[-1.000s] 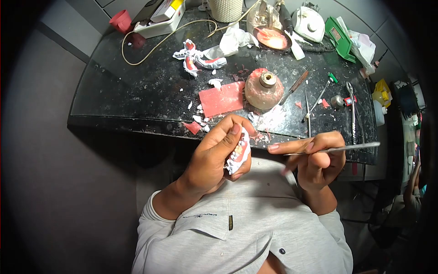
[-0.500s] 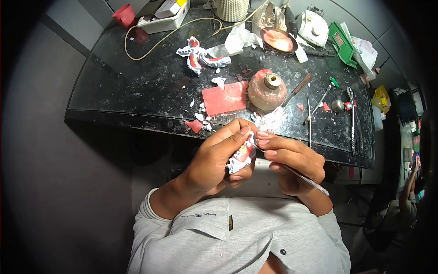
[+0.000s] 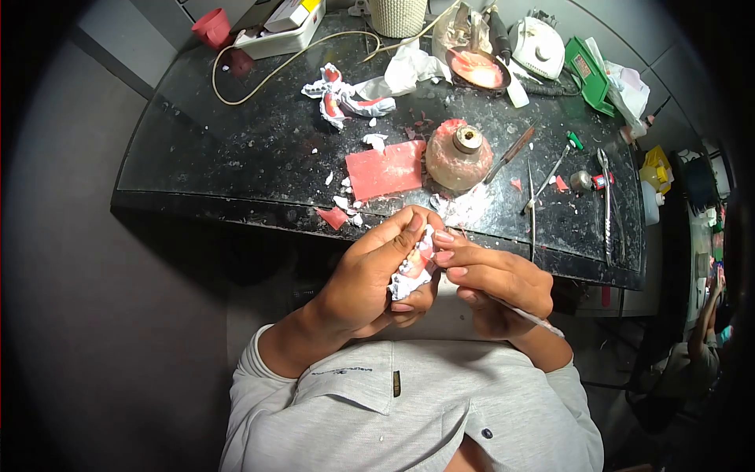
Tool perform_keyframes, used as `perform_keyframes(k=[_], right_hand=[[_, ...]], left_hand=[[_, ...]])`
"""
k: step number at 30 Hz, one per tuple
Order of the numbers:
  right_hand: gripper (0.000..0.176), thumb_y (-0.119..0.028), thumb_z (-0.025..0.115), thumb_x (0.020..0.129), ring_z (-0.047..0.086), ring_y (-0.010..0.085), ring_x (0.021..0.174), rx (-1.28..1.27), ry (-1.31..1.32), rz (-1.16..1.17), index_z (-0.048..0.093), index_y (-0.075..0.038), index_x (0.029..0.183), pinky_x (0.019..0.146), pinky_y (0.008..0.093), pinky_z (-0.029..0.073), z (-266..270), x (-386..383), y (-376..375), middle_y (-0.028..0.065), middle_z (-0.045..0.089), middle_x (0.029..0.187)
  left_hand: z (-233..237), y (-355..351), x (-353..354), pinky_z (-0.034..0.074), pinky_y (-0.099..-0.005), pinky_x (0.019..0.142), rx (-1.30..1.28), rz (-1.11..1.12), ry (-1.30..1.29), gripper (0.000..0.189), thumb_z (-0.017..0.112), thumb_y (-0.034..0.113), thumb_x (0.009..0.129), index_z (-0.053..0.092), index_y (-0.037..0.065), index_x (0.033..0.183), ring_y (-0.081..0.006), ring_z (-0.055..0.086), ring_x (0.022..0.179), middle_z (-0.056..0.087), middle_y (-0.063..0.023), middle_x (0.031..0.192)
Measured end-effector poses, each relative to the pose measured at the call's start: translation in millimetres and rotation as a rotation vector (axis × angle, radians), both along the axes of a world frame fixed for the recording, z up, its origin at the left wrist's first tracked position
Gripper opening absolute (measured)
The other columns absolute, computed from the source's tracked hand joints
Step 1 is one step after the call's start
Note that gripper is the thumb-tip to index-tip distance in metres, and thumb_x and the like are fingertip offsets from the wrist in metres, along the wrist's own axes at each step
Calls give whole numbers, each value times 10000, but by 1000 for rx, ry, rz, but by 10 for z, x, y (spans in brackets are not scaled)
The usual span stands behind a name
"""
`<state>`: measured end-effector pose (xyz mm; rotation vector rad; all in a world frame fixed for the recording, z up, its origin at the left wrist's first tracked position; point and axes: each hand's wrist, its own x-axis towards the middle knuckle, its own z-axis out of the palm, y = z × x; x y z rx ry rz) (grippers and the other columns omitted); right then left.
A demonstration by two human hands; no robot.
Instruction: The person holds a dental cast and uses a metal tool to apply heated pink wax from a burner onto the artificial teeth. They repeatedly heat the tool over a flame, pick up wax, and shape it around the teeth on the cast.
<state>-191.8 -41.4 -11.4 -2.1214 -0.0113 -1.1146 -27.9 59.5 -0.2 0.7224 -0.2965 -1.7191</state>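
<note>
My left hand [image 3: 358,279] is closed around a small white dental cast [image 3: 409,285] with pink wax and pale teeth on it. It is held up in front of the bench's front edge. My right hand [image 3: 507,283] grips a thin metal carving tool [image 3: 536,318], whose handle sticks out below the palm towards the wrist. The fingertips of that hand touch the cast's right side, and they hide the tool's working end. Just beyond both hands, a pink wax sheet [image 3: 385,171] lies beside a round glass spirit lamp [image 3: 458,164] with a metal neck.
More white-and-pink casts [image 3: 333,98] lie farther back on the black bench [image 3: 236,157]. A knife [image 3: 513,151] and several slim metal tools [image 3: 605,208] lie to the right. Behind stand a pan of pink wax [image 3: 478,71], a green box [image 3: 590,77] and a red cup [image 3: 212,28]. White scraps surround the sheet.
My right hand has shifted slightly left, its fingertips now against the cast. The tool's shaft near the cast, visible before, is now covered by fingers. My left hand stays almost still.
</note>
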Motion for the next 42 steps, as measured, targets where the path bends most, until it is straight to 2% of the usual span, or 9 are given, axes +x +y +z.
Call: perform_keyframes(k=[8,14,18,24,27,29,36,38,42], right_hand=[[140,-18,672,907,729,295,958,50,-3,17,676,27,1040,855,379,595,-22,16,19,195,728,1023],[200,-111,639,961,717,350,958,183,-108,26,643,83,1008,929,503,553,-20,-61,-64,250,713,984],[380,-294,646,964,708,353,926,183,-283,-89,576,73,1037,878,517,574,-47,-92,-181,275,681,963],[391,-330,562,1011,717,358,812,123,-351,-285,497,56,1000,798,547,592,13,-298,-475,277,686,832],[334,-284,504,1043,727,333,790,77,-352,-427,484,48,1014,774,463,614,51,-429,-615,257,698,843],[320,-274,475,1056,734,298,800,101,-359,-532,473,45,1030,756,396,621,61,-524,-720,247,702,851],[304,-243,478,1057,737,315,788,290,-406,-625,480,60,1030,761,415,630,79,-833,-1020,253,704,856],[309,-266,492,1058,731,241,714,183,-365,-815,515,42,1042,728,303,564,49,-847,-1072,156,687,670],[318,-271,509,1053,699,186,623,332,-424,-692,547,44,1069,682,248,515,5,-836,-1029,54,557,513]], left_hand=[[40,0,-11,250,-204,341,33,15,17,308,303,386,1095,431,109,1132,-27,325,387,496,-13,684],[-76,-34,-2,268,-198,372,-119,124,-205,292,290,363,1099,426,109,1145,-72,361,402,473,-42,594],[-166,-92,23,313,-235,390,-255,321,-465,268,288,323,1100,406,94,1174,-101,385,406,529,-121,581],[-200,-65,116,563,-327,578,-433,297,-525,370,371,227,1076,280,43,1383,-239,666,604,661,-327,929],[-144,-59,87,583,-442,890,-506,320,-580,667,506,85,999,102,16,1526,-366,696,999,591,-383,1163],[-132,-71,33,581,-439,895,-503,343,-630,675,525,57,987,117,12,1524,-359,696,1000,590,-382,1167],[-189,-115,15,610,-400,835,-485,442,-829,750,667,-33,902,225,3,1508,-290,713,921,635,-308,1127],[-175,-130,-5,618,-387,812,-468,464,-889,764,690,-48,883,245,1,1502,-273,715,897,642,-294,1117],[-176,-141,-5,625,-371,774,-445,526,-960,780,717,-37,867,263,-1,1500,-256,718,845,665,-275,1057]])
